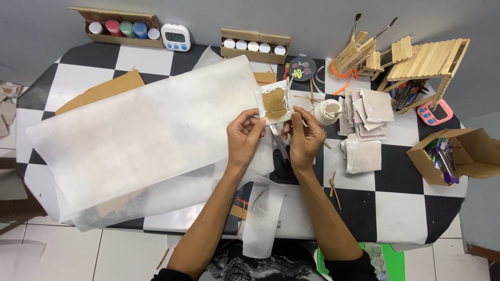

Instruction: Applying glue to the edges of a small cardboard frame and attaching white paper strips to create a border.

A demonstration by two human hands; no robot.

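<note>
Above the scissors [282, 156], left hand [245, 136] and right hand [304, 139] both pinch a paper-wrapped brown square [274, 103] by its lower edge.

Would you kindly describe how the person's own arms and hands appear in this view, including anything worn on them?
Both forearms are bare from wrist to elbow. The left hand and the right hand wear no gloves, and no rings, watch or bracelets are visible. Dark sleeves start at about the elbows, at the bottom edge of the picture. The fingers are uncovered; no markings can be made out on either arm.
</note>
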